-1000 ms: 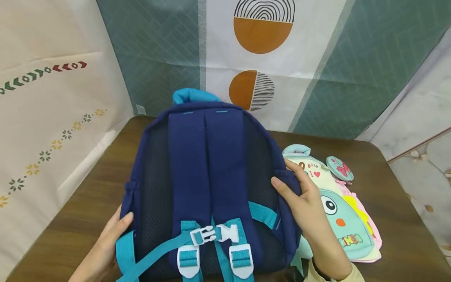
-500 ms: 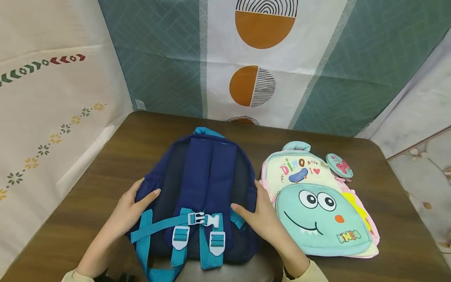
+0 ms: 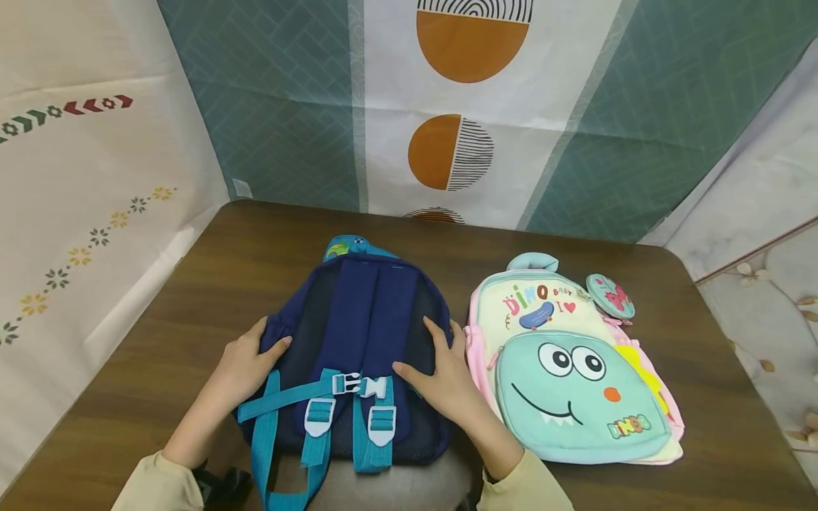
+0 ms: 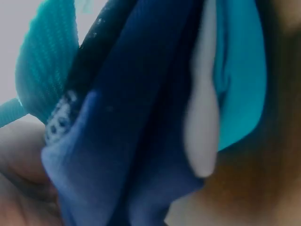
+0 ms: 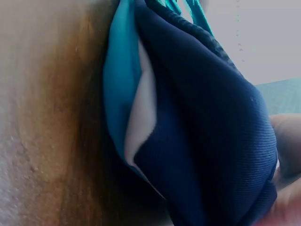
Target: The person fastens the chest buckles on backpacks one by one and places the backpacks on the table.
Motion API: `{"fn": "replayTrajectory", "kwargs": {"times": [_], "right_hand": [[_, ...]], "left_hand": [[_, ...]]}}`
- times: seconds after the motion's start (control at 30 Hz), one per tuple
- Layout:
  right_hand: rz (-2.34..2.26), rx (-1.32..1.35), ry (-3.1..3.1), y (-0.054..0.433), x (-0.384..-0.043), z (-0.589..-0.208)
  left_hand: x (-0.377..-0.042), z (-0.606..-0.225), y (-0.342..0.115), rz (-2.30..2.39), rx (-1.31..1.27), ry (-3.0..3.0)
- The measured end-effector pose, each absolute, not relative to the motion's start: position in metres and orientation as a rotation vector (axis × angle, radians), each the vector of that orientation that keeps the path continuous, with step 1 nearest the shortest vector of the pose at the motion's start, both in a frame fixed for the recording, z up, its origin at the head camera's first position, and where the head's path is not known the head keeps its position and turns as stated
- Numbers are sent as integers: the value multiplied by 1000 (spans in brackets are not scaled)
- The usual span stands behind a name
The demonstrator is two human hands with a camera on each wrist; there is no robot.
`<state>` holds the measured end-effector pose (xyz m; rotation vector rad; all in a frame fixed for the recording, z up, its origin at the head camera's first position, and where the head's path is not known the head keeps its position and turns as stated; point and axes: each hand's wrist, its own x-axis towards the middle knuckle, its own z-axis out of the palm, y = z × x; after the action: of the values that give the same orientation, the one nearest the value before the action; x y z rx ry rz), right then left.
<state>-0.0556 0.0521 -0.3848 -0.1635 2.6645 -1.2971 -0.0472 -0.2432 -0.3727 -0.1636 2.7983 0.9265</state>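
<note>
- Fingers of the left hand (image 3: 246, 365) grip the side of the navy backpack (image 3: 367, 319), thumb laid over its back panel.
- Fingers of the right hand (image 3: 447, 380) are spread wide, thumb well apart, touching the backpack's other side; how firmly they press, I cannot tell.
- Navy backpack sits at the near middle of the wooden table (image 3: 185, 312), back panel toward the person, turquoise straps (image 3: 265, 447) trailing at its lower left, white buckle (image 3: 361, 385) across the middle.
- Wood runs from the left hand to the slanting left edge, and a strip shows between the backpack's top and the far edge.
- On the right, room is tight: the right hand is just beside the dinosaur backpack (image 3: 581, 397), which lies face up; more wood shows beyond it.
- Patterned cloth (image 3: 281, 128) hangs behind the far edge.
- Dinosaur backpack reads "DINO BABY", then "I" and a heart; lower colourful letters begin "DINO", their ending unclear.
- Round tag (image 3: 610, 296) carries pink print too small to read.
</note>
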Motion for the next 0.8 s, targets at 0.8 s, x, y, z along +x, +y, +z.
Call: {"fn": "replayTrajectory", "kwargs": {"times": [0.8], "right_hand": [[-1681, -40, 2720, 56, -51, -373]], "left_hand": [[-33, -355, -242, 966, -46, 2798]]}}
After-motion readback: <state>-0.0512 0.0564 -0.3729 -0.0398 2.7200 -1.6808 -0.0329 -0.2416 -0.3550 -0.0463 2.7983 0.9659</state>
